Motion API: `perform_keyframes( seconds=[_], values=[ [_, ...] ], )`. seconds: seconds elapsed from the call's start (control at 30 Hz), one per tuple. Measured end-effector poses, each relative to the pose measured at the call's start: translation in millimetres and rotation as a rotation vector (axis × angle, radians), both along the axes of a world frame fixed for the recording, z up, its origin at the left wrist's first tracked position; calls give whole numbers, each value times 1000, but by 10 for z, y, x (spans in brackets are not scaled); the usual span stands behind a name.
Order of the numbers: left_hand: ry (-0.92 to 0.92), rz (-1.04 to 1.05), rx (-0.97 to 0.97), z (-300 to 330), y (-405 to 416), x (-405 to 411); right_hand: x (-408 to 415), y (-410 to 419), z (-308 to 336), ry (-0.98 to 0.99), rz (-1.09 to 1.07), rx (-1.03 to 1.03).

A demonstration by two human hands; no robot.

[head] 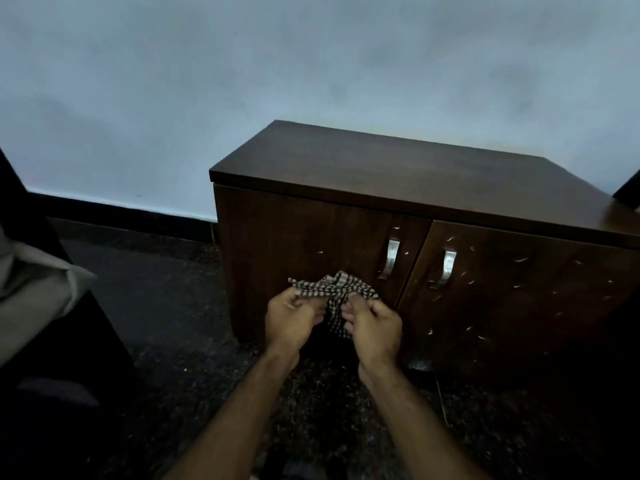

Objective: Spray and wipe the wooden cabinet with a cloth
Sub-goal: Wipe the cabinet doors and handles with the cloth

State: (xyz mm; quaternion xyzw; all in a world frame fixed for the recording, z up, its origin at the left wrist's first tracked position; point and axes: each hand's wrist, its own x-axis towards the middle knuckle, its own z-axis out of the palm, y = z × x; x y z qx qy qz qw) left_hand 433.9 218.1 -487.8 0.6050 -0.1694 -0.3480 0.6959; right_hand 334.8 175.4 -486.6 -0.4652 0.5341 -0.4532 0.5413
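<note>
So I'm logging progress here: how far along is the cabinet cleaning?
Early. Both the left hand and right hand are bunching the checked cloth in front of the wooden cabinet. No spray bottle is visible; pale marks still dot the doors, so wiping remains.

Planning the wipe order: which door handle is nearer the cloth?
The left door's handle, just right of the cloth; the right door's handle sits farther right.

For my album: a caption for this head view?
Both hands bunch a checked cloth before a wooden cabinet.
</note>
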Motion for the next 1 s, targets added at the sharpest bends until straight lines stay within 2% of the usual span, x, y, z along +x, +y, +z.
perform_keyframes(
  seconds=[0.07, 0.17, 0.3, 0.37, 0.53, 0.63, 0.77, 0.87, 1.0],
  values=[
    [-7, 26, 8, 63, 11, -14, 85, 35, 90, 0, -54, -62],
    [6, 71, -82, 383, 6, 44, 250, 114, 371, -32, -92, -256],
    [-70, 58, -173, 770, -7, 183, 336, 153, 665, -53, -126, -428],
    [-81, 41, -165, 735, -9, 199, 357, 116, 606, 0, -128, -417],
    [-36, 50, 29, 284, 126, 97, 309, 188, 204, 109, -84, -176],
    [-54, 61, 10, 376, 96, 83, 300, 162, 367, 136, -97, -209],
    [-154, 71, -84, 772, -14, 123, 298, 104, 707, 31, -155, -299],
    [-294, 38, -5, 813, -13, 132, 323, 161, 642, 19, -197, -236],
    [-377, -9, 90, 849, 67, 97, 317, 232, 581, -41, -202, -138]
  ],
)
